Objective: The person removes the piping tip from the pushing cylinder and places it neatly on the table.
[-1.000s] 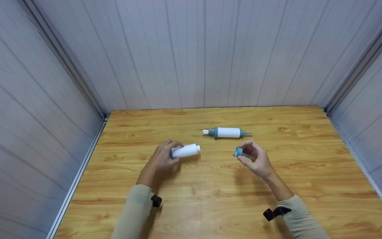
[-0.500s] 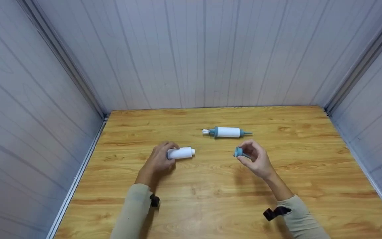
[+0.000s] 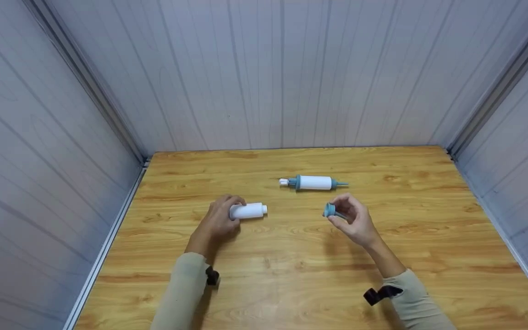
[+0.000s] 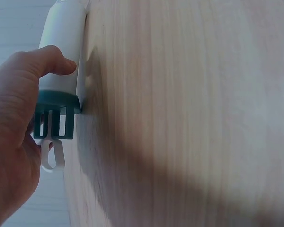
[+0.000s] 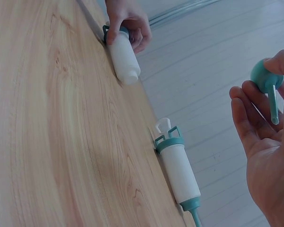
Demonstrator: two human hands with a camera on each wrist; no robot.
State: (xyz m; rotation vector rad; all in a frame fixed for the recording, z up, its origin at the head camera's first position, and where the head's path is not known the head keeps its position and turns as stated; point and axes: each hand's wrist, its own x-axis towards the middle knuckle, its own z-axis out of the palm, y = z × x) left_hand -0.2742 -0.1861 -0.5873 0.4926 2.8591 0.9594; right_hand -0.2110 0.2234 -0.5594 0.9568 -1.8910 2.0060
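Left grip (image 3: 220,217) curled round white tube (image 3: 249,211) jutting rightward; right grip (image 3: 354,222) pinches teal nozzle (image 3: 330,209).

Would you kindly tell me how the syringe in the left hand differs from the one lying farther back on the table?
Tip: the held syringe ends in a bare white neck, while the far syringe ends in a teal nozzle.
Hold: the left hand grips the held syringe, while no hand touches the far syringe, which lies on the wooden table.
Both have a white barrel, teal collar and white loop handle.
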